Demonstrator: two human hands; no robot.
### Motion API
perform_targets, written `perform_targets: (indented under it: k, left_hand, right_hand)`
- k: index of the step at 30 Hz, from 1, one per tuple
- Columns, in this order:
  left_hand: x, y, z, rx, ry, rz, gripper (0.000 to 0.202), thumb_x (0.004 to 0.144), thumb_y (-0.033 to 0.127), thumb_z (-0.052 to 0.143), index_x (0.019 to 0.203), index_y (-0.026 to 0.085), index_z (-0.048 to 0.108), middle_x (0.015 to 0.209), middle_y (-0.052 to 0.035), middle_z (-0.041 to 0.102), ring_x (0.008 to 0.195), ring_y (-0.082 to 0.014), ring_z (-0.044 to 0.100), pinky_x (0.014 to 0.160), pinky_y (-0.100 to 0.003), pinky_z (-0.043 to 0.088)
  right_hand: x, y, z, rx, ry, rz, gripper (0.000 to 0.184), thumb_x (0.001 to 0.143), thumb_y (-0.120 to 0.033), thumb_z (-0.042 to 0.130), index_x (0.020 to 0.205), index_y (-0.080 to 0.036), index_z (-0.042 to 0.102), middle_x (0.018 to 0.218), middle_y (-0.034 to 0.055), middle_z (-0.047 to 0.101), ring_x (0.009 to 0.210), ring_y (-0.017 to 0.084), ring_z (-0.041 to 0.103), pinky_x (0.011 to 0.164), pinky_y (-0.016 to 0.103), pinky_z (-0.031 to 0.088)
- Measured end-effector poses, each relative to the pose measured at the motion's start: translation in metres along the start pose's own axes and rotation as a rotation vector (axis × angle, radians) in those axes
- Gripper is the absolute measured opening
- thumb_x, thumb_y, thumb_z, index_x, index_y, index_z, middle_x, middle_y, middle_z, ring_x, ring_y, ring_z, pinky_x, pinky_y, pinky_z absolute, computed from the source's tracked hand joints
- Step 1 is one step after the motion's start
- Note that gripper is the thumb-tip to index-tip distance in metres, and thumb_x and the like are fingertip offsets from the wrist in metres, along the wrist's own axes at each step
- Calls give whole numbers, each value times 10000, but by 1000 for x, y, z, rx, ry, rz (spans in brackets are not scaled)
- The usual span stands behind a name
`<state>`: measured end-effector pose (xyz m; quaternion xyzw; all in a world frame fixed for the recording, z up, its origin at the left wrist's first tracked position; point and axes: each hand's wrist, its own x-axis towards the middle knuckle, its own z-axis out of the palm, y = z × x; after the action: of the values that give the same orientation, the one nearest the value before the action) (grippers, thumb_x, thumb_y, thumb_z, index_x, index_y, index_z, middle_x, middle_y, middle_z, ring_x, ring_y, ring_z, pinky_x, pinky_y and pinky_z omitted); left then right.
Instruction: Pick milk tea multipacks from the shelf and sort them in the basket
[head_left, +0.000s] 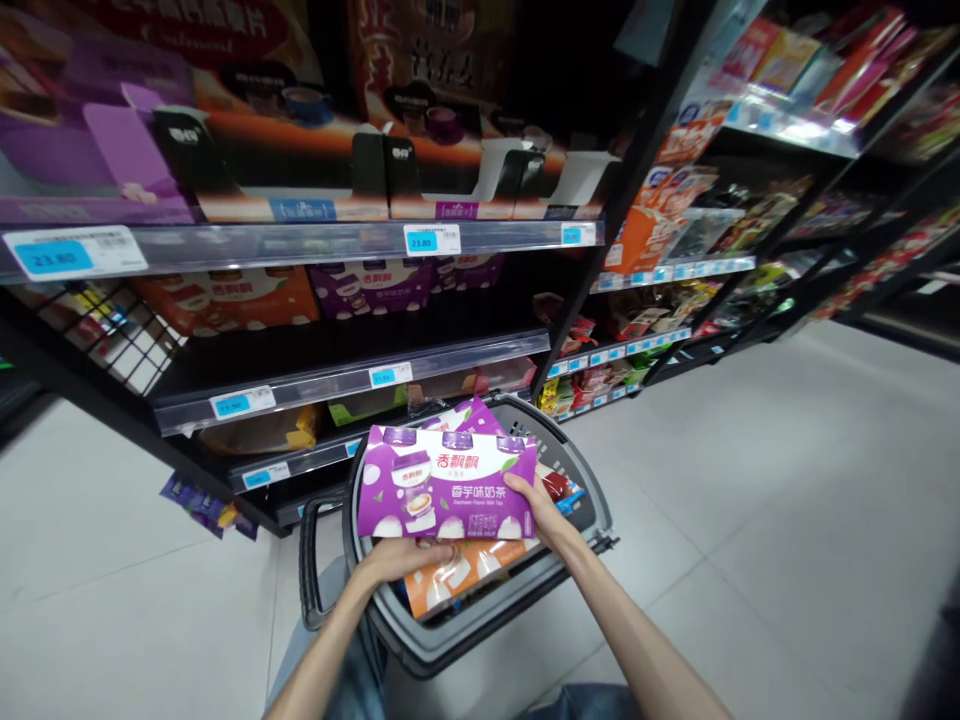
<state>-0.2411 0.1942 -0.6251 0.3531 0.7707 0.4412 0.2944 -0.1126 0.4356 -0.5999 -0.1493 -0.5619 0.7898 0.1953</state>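
Note:
Both hands hold a purple milk tea multipack [480, 515] above a grey shopping basket [409, 640]. My right hand [544, 508] grips its right end, the thumb on the printed front and the other fingers hidden behind. At its lower left edge is my left hand [405, 560], closed against the pack's underside, its thumb showing and its other fingers mostly hidden. An orange multipack [469, 575] lies in the basket just below. Behind the held pack, a second purple multipack [476, 415] leans in the basket, partly covered.
A shelf [352, 365] of boxed drinks stands in front, with orange packs [229, 300] and more purple packs [371, 290] at its back. The basket's black handle [309, 565] sticks out leftward. Snack shelves [675, 270] run off to the right beside a tiled floor [750, 480].

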Motion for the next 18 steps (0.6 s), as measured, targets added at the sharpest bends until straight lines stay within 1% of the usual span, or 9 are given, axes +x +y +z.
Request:
perform_targets:
  k: [2,4,7,9,10,12,15,16,18]
  left_hand:
    - [1,10,3,28,-56,68,423,722,565,717,921,192,739,929,-54,757,916,-292,697,796,-331,542]
    - [4,14,7,-1,-34,185,404,762,518,703,950,161,709,977,-89,743,883,-268,694,759,-320,544]
    - [10,10,11,-53,-36,364,370,807,420,705,1043,139,665,1041,-119,720,858,-228,694,719,-297,555]
    - [13,2,12,-20,-13,479,304,855,339,673,1096,155,648,1039,-102,722,849,-199,698,723,-281,563]
    - [14,-1,12,34,46,551,257,874,294,656,1099,170,647,1020,-85,726,836,-182,698,730,-272,564]
    - [14,-6,12,205,253,754,185,893,198,630,1076,194,656,965,-53,731,812,-157,692,760,-266,559]
    - [11,-1,14,518,607,1109,308,867,74,640,1138,221,659,1022,-53,727,965,-186,676,896,-322,529]
    - [10,3,15,618,688,1169,372,858,56,647,1187,228,653,1103,-71,715,1068,-214,652,949,-356,504]
    - [8,15,19,791,783,1162,453,863,68,642,1279,248,631,1290,-103,650,1245,-272,568,1013,-408,437]
  right_hand:
    - [2,-2,1,47,29,14,638,708,-417,815,1236,-211,520,1071,68,726,931,271,718,795,375,612]
    - [4,-3,3,84,54,14,634,718,-413,812,1239,-212,511,1031,60,733,897,260,724,758,361,618]
    - [8,-4,3,162,93,12,619,739,-420,801,1246,-221,508,1010,51,736,881,248,728,749,354,620]
    - [11,-4,3,222,101,2,592,755,-414,788,1243,-218,515,1020,56,736,883,241,728,760,350,618]
    - [13,-4,3,248,96,-3,583,760,-403,784,1242,-213,518,1029,60,735,886,238,728,765,349,617]
    - [16,-5,3,286,75,-13,572,764,-375,779,1245,-203,521,1050,71,733,888,232,728,778,348,614]
    - [17,-8,4,286,66,-35,561,760,-349,775,1242,-201,530,1061,75,734,875,222,730,797,344,608]
    - [17,-10,5,274,69,-48,551,760,-347,774,1237,-200,538,1061,74,735,874,218,730,806,340,604]
    - [15,-13,9,261,69,-58,529,760,-352,775,1214,-188,560,1042,78,740,873,219,731,822,340,600]
